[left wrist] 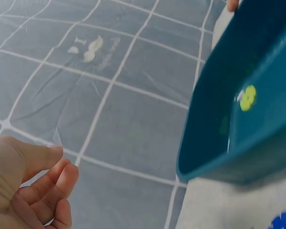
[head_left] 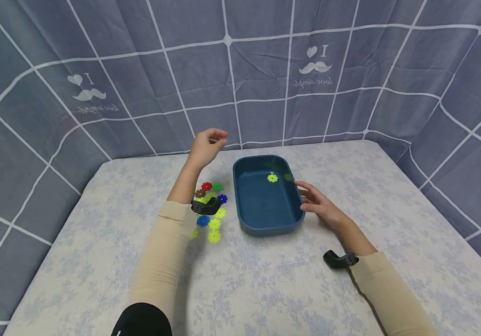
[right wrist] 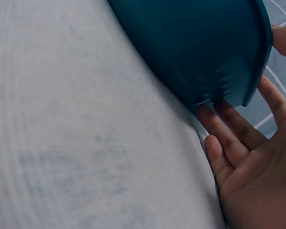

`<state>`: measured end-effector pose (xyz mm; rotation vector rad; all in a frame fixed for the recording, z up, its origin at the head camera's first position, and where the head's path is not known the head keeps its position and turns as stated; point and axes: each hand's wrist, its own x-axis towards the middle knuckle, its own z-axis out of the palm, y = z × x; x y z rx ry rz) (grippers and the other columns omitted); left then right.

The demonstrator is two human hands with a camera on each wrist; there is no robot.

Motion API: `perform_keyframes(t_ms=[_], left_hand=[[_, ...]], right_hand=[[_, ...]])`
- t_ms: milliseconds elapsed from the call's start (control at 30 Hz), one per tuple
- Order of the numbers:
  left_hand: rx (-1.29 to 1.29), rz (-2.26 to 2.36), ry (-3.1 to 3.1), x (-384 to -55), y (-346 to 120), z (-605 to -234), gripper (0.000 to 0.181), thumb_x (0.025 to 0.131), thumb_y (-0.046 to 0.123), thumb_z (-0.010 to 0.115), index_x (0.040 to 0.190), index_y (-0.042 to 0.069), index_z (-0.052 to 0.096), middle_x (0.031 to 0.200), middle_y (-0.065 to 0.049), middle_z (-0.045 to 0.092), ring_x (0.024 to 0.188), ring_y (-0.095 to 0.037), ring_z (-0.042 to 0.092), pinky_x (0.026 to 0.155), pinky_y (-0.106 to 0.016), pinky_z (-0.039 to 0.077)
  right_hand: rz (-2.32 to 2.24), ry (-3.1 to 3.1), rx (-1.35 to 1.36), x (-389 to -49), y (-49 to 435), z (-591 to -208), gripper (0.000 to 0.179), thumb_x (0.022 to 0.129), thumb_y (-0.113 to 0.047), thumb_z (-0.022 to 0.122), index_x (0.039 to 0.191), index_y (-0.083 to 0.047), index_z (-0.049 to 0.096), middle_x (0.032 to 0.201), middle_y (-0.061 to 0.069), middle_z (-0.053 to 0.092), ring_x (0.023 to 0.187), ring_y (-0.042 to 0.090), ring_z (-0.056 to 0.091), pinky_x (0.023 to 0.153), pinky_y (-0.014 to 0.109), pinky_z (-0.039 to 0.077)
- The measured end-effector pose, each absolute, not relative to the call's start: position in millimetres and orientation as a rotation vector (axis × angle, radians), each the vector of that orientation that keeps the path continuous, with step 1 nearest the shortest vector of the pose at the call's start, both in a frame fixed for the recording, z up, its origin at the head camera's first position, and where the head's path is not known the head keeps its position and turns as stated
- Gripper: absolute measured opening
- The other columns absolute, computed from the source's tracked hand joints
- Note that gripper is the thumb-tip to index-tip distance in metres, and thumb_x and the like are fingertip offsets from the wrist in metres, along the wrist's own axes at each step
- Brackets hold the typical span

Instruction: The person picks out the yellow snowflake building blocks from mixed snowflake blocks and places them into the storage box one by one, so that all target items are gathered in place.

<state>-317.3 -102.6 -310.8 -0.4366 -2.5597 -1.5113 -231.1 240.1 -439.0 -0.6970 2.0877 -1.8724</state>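
Note:
A dark blue-green plastic bin [head_left: 261, 223] stands on the table with one yellow-green flower-shaped disc [head_left: 272, 178] on its floor. My left hand [head_left: 207, 147] is raised beyond the bin's left side, its fingers loosely curled and nothing between them. The left wrist view shows its thumb [left wrist: 42, 157] near the bent fingertips. At the bin's right side, my right hand [head_left: 319, 204] rests extended fingertips against the outer wall, as the right wrist view shows. Several flower-shaped discs, including a blue disc [head_left: 203, 220] and a red disc [head_left: 206, 186], lie left of the bin, partly hidden behind my left forearm.
The pale patterned tablecloth [head_left: 274, 280] covers the table. A grey-blue curtain with white lines [head_left: 261, 70] hangs behind and at both sides. Dark wrist straps [head_left: 341, 259] sit on both arms.

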Motion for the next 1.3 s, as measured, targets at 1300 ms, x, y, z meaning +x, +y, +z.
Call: perform_keyframes(t_ms=[1300], left_hand=[[0.066,-1.378,-2.774,-316,-192,-382,0.029,0.101,0.011,0.052,0.123,-0.006,0.06,0.116,-0.023,0.057,0.106,-0.038,0.056,0.088,-0.042,0.044]], right_hand=[[-1.848,2.104,-0.684,-231,241,-439,0.067,0.097,-0.006,0.052,0.155,-0.005,0.018,0.153,0.03,0.021,0.133,0.044,0.035,0.095,0.03,0.043]])
